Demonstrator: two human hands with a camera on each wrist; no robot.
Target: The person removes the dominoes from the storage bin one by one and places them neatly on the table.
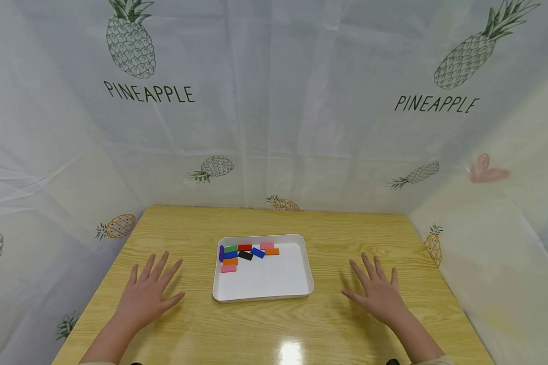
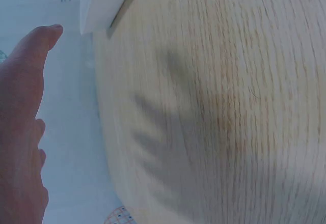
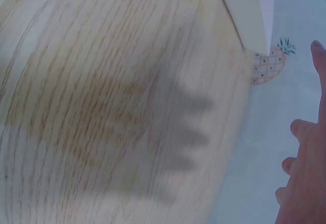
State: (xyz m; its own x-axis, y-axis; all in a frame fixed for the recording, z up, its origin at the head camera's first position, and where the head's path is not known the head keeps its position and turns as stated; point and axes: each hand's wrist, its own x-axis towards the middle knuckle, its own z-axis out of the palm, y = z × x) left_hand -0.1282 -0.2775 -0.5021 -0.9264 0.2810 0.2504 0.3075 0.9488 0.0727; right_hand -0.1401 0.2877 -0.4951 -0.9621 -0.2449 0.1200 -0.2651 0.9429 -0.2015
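A white rectangular tray (image 1: 274,279) lies on the wooden table between my hands. Several small flat coloured blocks are grouped toward its back left: a red block (image 1: 244,247), a black block (image 1: 245,255), a green block (image 1: 230,249) and a purple block (image 1: 221,253) on its edge by the left wall, besides blue, orange and pink ones. My left hand (image 1: 145,296) hovers left of the tray with fingers spread, holding nothing. On the other side, my right hand (image 1: 380,296) is likewise spread and bare above the table. Both wrist views show finger shadows on the wood.
The wooden table (image 1: 265,329) extends around the tray on all sides. A pale cloth (image 1: 292,116) printed with pineapples hangs behind it and down both sides. Light glares off the table's front middle.
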